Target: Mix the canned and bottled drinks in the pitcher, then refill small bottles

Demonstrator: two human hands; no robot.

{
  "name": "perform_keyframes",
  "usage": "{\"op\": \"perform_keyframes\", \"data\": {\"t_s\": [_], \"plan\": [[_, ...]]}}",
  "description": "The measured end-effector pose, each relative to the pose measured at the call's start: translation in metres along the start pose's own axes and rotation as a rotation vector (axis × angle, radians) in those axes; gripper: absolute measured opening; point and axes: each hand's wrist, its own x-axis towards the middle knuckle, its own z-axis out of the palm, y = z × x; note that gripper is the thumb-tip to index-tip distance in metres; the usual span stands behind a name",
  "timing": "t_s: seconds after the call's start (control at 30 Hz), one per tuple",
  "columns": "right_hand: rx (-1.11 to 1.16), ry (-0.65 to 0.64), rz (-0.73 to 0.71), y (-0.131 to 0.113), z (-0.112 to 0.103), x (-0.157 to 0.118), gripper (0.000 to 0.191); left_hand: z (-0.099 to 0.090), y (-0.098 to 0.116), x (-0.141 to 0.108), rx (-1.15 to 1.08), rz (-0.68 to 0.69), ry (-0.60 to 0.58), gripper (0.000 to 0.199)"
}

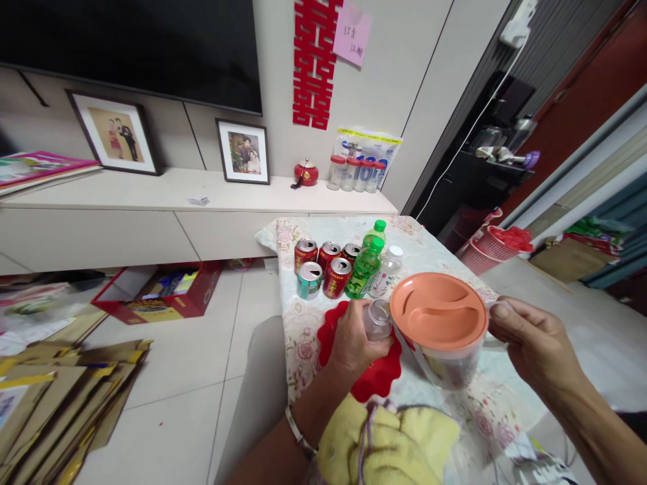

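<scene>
Floral tablecloth (pixel 414 237) spreads under 5 drink cans (pixel 333 279), beyond the left hand's (pixel 352 342) fingers, curled around a clear jar (pixel 377 322). Just beside it, the right hand's (pixel 530 337) fingers close on an orange-lidded pitcher (pixel 449 360); lid on, pouring progress unclear.

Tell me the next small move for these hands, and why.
Probably tip the pitcher slightly toward the clear container: the right hand grips the pitcher's side, while the left hand holds the container close by the edge of the orange lid. Whether anything would pour, I cannot tell.
</scene>
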Motion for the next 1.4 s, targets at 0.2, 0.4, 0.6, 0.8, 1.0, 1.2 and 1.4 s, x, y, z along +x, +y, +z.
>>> {"op": "perform_keyframes", "data": {"t_s": [0.2,0.4,0.6,0.8,1.0,1.2,1.4], "plan": [[0.065,-0.002,0.053,-0.002,0.001,0.0,0.059,-0.001,0.001,0.0,-0.002,-0.011,0.0,0.065],[0.049,-0.012,0.051,-0.005,0.003,0.001,0.06,-0.001,0.0,0.0,0.005,-0.024,-0.005,0.064],[0.041,-0.007,0.047,-0.006,0.0,0.001,0.06,0.0,0.001,-0.001,0.006,-0.013,0.009,0.063],[0.036,-0.012,0.05,-0.007,0.0,0.001,0.059,-0.001,0.002,-0.001,-0.005,-0.012,0.006,0.063],[0.021,-0.013,0.04,-0.012,0.003,0.001,0.062,0.001,0.0,0.0,-0.011,-0.007,0.014,0.063],[0.01,-0.006,0.049,-0.013,0.002,0.0,0.062,0.001,-0.001,0.0,-0.014,-0.009,0.014,0.063],[0.018,-0.016,0.056,-0.011,0.0,0.001,0.061,-0.001,0.001,-0.001,-0.007,-0.016,0.001,0.063]]}}
